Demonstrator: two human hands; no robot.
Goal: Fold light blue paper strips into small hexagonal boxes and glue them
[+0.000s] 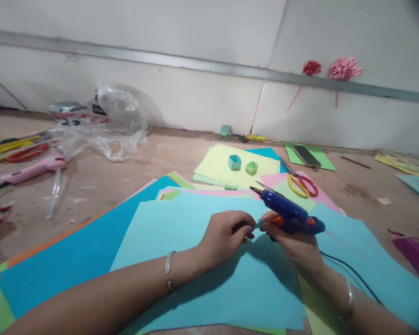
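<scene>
Glue gun point(289, 213), blue with orange trigger, gripped in the right hand point(293, 242), fingers wrapped closed round its handle, nozzle pointing up and to the left; black cord point(349, 270) trails from it across the paper towards the right wrist
Left hand point(223, 235): fingers curled, thumb and fingertips pinched on a small teal paper strip point(259, 224), which the right fingertips also touch; both hands meet just beside the gun's trigger, above the light blue sheet point(202, 260)
Bangles: one silver on each wrist
Paper stock on the bench point(101, 181): light blue sheet uppermost, darker blue sheet point(77, 246) under it to the left, orange and green edges showing beneath; pale yellow stack point(223, 167) further back, pink sheets to its right
Folded paper items: teal hexagonal box point(234, 162) and green hexagonal box point(252, 167), side by side on the yellow stack
Scissors point(300, 182), yellow and red handles, on the pink paper, near the gun's nozzle
Pink glue gun point(35, 170) at left of bench, well apart from the hands; clear plastic bag point(108, 121) behind it
Phone point(306, 156) on a green sheet by the wall
Paper flowers point(344, 69), red and pink, fixed to the wall
</scene>
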